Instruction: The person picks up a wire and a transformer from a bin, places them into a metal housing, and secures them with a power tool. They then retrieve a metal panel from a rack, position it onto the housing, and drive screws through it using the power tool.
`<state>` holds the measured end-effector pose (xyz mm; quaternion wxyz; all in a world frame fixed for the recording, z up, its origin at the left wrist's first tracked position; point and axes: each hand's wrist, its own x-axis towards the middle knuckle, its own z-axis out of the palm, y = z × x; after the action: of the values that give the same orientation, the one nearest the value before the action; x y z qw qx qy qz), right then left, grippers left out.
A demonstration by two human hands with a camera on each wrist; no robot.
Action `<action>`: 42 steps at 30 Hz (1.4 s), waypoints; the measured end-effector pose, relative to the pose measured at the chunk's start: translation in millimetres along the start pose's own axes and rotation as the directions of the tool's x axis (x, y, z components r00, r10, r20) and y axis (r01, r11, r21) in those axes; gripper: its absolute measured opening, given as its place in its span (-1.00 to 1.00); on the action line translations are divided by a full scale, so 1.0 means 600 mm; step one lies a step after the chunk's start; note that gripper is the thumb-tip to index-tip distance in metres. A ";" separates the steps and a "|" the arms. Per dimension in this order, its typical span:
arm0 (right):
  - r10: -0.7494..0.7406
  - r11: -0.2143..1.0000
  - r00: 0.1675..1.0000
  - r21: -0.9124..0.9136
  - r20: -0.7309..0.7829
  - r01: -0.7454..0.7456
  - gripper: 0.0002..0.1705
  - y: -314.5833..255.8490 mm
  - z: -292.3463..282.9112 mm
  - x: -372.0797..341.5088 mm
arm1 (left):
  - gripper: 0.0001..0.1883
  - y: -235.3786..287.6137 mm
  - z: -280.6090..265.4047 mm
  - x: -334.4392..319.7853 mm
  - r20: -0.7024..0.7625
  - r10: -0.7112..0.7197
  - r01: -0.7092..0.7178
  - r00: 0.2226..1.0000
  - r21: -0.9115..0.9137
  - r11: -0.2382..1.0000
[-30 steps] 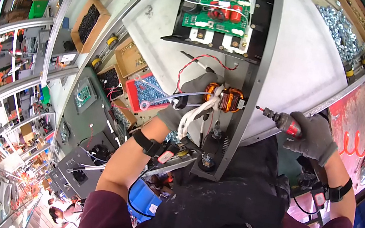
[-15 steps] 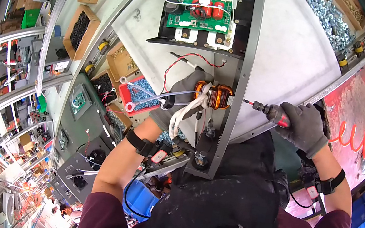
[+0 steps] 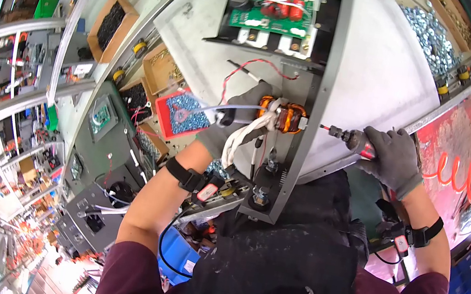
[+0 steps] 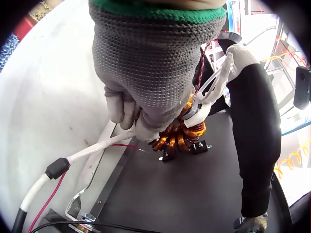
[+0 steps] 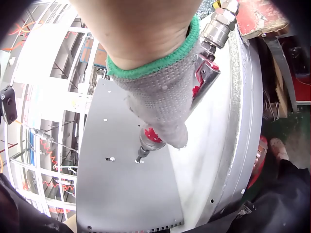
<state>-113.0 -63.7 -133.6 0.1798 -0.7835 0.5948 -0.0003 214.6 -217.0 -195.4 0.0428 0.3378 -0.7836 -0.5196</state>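
Observation:
My gloved left hand [image 4: 146, 73] is at a copper-wound toroidal coil [image 4: 177, 138], fingers curled at its side, inside a dark grey metal chassis [image 3: 318, 98]. Thick white-sleeved leads [image 3: 243, 139] run from the coil past that hand. In the head view the coil lies against the inner face of the tall panel, and the hand is partly behind the leads. On the panel's outer side, my gloved right hand [image 3: 392, 161] grips a red and grey air screwdriver [image 3: 360, 144]. Its bit [image 5: 140, 158] is right at a hole in the panel; a screw end [image 5: 112, 159] shows beside it.
A green circuit board [image 3: 270, 13] with red components sits at the chassis's far end. Around the white work surface [image 3: 386, 66] stand a red bin of screws [image 3: 161, 113], cardboard boxes of fasteners [image 3: 112, 27] and heaped nuts [image 3: 427, 42]. A coiled red hose [image 3: 461, 178] hangs at right.
My right hand has brought the screwdriver in towards the panel, so its bit now reaches the outer face. My left hand stays at the coil. The head view has shifted slightly.

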 end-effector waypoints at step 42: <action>-0.101 0.878 0.867 0.366 -0.488 0.309 -0.49 -0.408 -0.642 0.833 | -0.68 0.218 0.099 -0.245 -0.229 -0.577 -0.145 0.784 -0.971 0.188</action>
<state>179.0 -582.4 189.2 0.2036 -0.7617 0.5159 -0.3350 239.1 -56.0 -70.4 0.3894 0.4848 -0.1739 -0.7636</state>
